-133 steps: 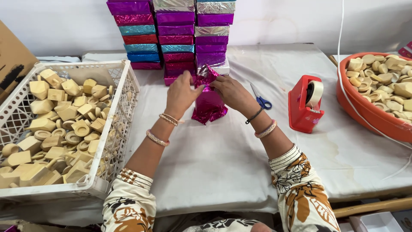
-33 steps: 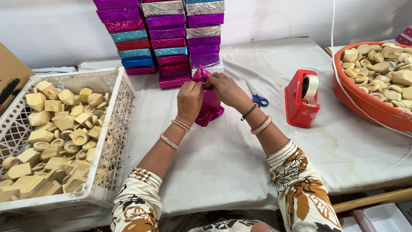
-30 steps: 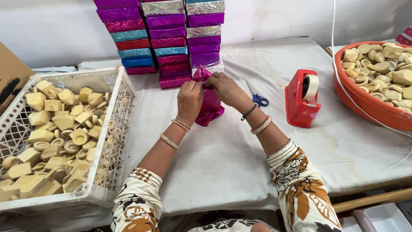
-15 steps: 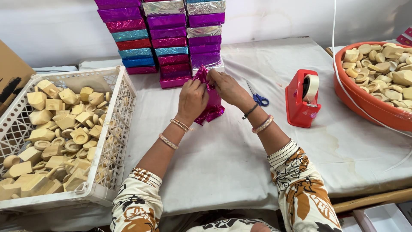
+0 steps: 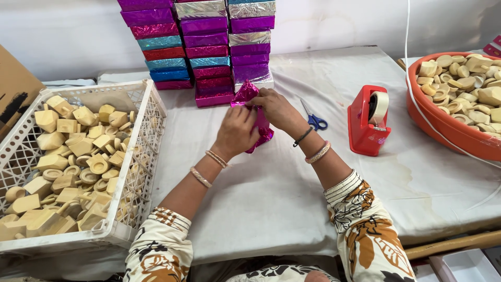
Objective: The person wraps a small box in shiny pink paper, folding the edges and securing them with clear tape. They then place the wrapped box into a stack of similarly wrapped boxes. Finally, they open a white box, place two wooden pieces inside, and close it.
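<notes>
Since the earlier frames the left hand (image 5: 237, 130) has slid down and across the front of the pink foil parcel (image 5: 254, 112), so that its palm now covers the parcel's middle, while the right hand (image 5: 276, 107) has stayed at the upper end, fingers pinched on the gathered foil there. The foil peak, formerly held between both sets of fingertips, now shows free at the top left of the parcel. Both hands are closed on the parcel: the left wraps and presses it, the right grips the top fold. The parcel stands tilted on the white cloth (image 5: 271, 198), just in front of the stack of wrapped boxes (image 5: 209, 47). Judged from this, the end fold is being flattened and the wrap is near closing. The tape dispenser (image 5: 369, 120) stands untouched to the right, the scissors (image 5: 314, 121) between it and the right wrist. The crate (image 5: 151, 115) of wooden pieces and the orange tub (image 5: 443, 130) flank the work.
</notes>
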